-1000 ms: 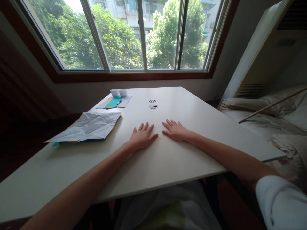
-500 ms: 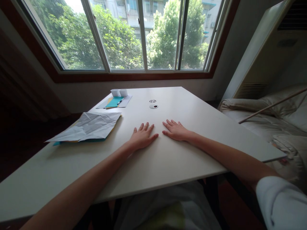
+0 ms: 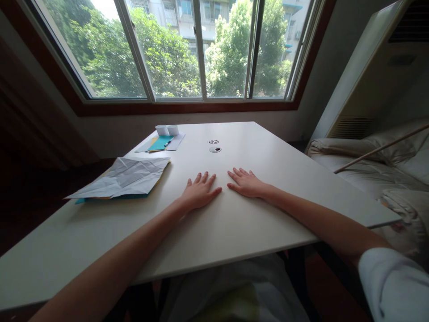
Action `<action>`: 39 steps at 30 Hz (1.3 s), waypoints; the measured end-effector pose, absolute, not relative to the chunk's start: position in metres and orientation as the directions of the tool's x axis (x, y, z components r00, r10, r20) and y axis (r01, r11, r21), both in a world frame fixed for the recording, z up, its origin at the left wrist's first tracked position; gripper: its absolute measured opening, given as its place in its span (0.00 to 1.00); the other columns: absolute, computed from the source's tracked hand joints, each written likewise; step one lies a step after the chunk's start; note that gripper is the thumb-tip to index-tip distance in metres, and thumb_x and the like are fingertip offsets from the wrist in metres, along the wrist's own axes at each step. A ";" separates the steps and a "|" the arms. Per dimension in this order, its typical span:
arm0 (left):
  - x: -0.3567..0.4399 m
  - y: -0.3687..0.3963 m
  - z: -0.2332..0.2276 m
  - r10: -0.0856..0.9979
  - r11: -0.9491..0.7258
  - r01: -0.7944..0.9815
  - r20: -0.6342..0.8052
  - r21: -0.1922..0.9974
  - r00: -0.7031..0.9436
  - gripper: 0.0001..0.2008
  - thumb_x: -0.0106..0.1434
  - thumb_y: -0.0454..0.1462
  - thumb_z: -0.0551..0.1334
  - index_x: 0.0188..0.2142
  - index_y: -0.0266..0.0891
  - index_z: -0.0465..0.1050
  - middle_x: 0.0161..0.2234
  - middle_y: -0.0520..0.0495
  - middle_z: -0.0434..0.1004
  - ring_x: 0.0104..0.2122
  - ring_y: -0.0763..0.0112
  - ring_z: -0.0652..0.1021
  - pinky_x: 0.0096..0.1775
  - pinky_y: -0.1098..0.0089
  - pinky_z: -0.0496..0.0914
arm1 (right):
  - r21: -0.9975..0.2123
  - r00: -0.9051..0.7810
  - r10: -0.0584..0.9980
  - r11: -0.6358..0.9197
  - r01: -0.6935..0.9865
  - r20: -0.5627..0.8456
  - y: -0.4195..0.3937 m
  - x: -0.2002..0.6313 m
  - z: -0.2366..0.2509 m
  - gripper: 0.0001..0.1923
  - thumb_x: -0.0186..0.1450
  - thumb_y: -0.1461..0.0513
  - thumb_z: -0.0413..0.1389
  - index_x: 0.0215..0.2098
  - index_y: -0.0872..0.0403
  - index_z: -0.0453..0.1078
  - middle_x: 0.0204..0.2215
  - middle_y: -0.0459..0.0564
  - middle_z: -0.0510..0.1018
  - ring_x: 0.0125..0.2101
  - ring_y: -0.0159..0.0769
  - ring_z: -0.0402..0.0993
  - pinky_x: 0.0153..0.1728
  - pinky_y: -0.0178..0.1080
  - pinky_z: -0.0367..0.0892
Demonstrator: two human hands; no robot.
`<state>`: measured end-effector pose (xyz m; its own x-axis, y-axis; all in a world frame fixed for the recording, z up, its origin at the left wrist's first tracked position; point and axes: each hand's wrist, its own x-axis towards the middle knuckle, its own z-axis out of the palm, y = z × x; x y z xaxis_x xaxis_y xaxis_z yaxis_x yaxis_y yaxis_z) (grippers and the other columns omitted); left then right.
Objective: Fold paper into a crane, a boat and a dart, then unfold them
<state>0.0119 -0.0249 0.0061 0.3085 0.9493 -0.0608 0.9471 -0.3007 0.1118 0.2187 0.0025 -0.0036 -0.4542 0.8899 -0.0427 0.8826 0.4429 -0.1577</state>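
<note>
While flat on smooth white table (image 3: 234, 223) — left hand (image 3: 197, 193), right hand (image 3: 246, 183) spread, empty.

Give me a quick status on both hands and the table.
Left hand and right hand flat on the white table, open, holding nothing. Crumpled paper nearest, left of the left hand, untouched. Nothing between the hands.

Crumpled paper (image 3: 125, 178) left; teal sheets (image 3: 160, 143), possibly cups (image 3: 166, 129), far.

Your crumpled paper (image 3: 125, 178) hides most of the coloured sheets (image 3: 80, 200) under it. The worktop (image 3: 50, 264) runs off the left edge. The two white items (image 3: 167, 129) are too small to tell.
</note>
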 end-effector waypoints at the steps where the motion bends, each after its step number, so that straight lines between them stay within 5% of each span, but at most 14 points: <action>1: 0.012 -0.025 0.006 0.949 -0.300 0.947 -0.062 0.111 0.308 0.38 0.59 0.60 0.37 0.63 0.45 0.42 0.65 0.42 0.38 0.62 0.51 0.44 0.56 0.46 0.46 | -0.157 -0.453 0.890 0.442 0.883 -0.044 0.002 0.219 -0.003 0.38 0.61 0.40 0.30 0.65 0.48 0.39 0.64 0.52 0.41 0.63 0.49 0.38 0.57 0.57 0.40; 39: 0.010 -0.024 0.004 0.945 -0.312 0.942 -0.057 0.120 0.321 0.38 0.59 0.60 0.37 0.63 0.44 0.42 0.64 0.41 0.38 0.62 0.50 0.44 0.55 0.44 0.45 | -0.160 -0.460 0.887 0.449 0.879 -0.038 0.002 0.219 -0.004 0.38 0.61 0.40 0.30 0.64 0.49 0.40 0.64 0.53 0.42 0.62 0.49 0.38 0.57 0.58 0.39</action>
<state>0.0103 -0.0241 0.0039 0.3208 0.9454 -0.0573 0.9423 -0.3124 0.1201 0.2185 0.0021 -0.0042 -0.4598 0.8872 -0.0383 0.8792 0.4488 -0.1599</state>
